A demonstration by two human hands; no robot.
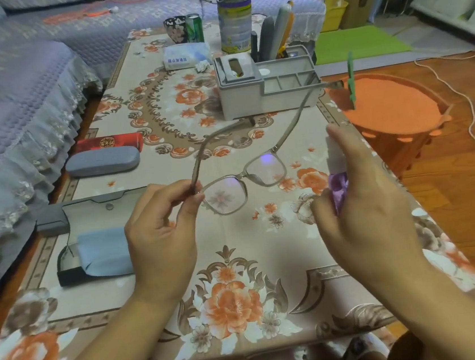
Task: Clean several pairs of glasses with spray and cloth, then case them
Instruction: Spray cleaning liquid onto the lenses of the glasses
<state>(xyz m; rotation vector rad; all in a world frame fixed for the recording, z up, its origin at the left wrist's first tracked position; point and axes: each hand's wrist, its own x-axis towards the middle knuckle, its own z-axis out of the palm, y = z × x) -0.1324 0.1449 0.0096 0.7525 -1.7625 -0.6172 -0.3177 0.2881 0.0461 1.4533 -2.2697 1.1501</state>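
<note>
A flowered counter [240,268] stood by a sofa [12,87]. An open case [65,211] held a blue cloth [102,251] (folded). Left grip [159,233] pinched glasses [239,179]; right grip [364,209] clasped a spray bottle [338,189].

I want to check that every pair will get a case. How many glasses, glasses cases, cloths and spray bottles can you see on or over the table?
Glasses: 1, the grey-framed pair in the left hand
Cases: 3, red case, grey case, open dark case
Cloths: 1, blue cloth
Spray bottles: 1, purple bottle in the right hand
Total: 6
</note>
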